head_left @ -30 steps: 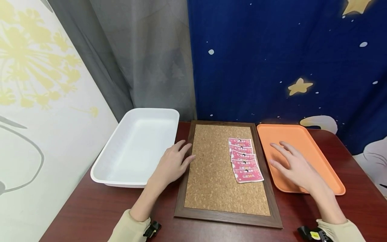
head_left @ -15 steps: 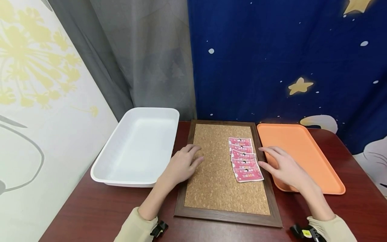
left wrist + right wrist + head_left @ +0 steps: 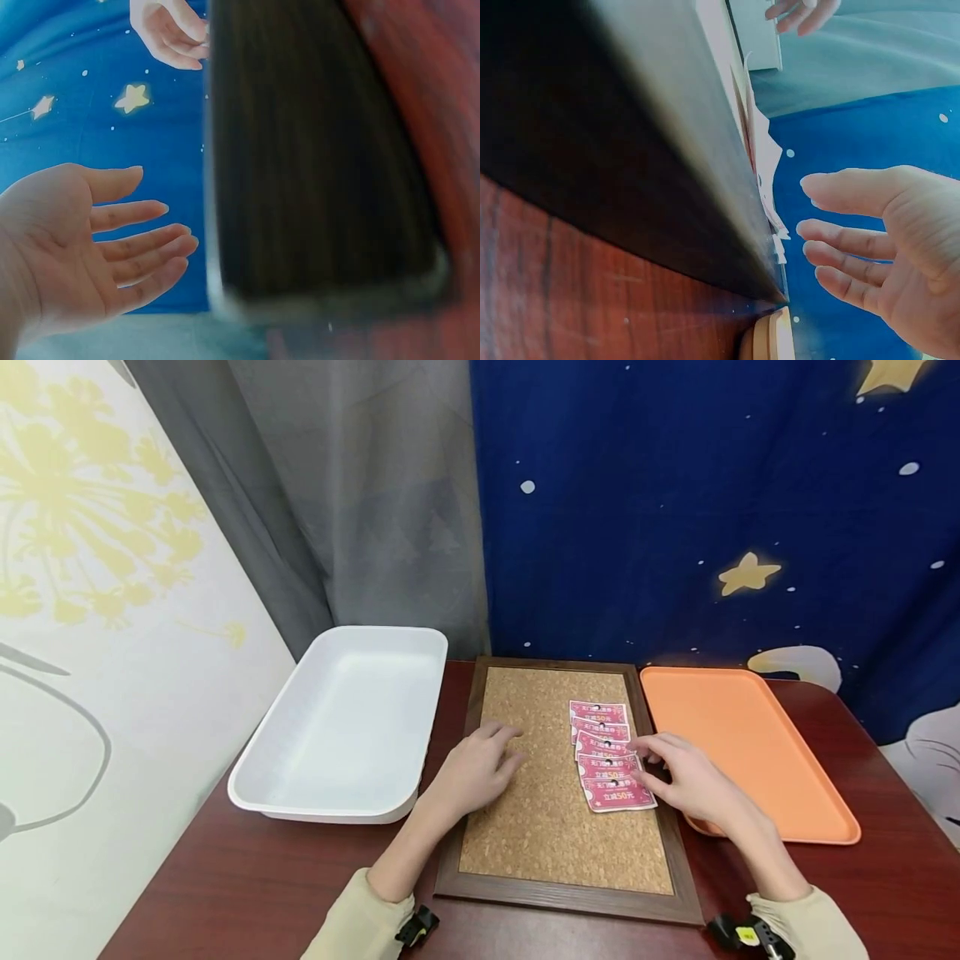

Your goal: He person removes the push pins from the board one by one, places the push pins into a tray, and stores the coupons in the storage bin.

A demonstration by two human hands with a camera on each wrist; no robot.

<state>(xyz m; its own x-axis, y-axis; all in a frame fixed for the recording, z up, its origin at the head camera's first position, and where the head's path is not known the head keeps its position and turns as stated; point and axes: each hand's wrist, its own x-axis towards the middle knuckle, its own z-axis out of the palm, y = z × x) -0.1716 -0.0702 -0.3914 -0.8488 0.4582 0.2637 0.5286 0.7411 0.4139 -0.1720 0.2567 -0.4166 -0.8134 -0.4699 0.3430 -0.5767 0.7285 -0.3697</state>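
A cork board [image 3: 532, 835] in a brown wooden frame lies on the table, and pink paper coupons [image 3: 617, 796] overlap in a column along its right side. Small dark pins [image 3: 615, 782] show at the coupons' upper edges. My right hand [image 3: 686, 777] hovers at the right edge of the coupons, thumb and fingers parted. In the right wrist view a gap shows between its fingertips and the coupons [image 3: 761, 142], whose edges lift off the board. My left hand [image 3: 474, 770] is over the board's left side, holding nothing; its fingers are spread and relaxed in the left wrist view.
A deep white tub [image 3: 318, 815] stands left of the board. On the right an orange tray [image 3: 757, 752] lies close beside the frame. The dark red table [image 3: 247, 893] ends at a grey curtain [image 3: 397, 527] and a blue one [image 3: 600, 543].
My right hand has moved left from over the orange tray to the coupons' right edge. The left hand has moved right and slightly down, from the board's left frame onto the cork.
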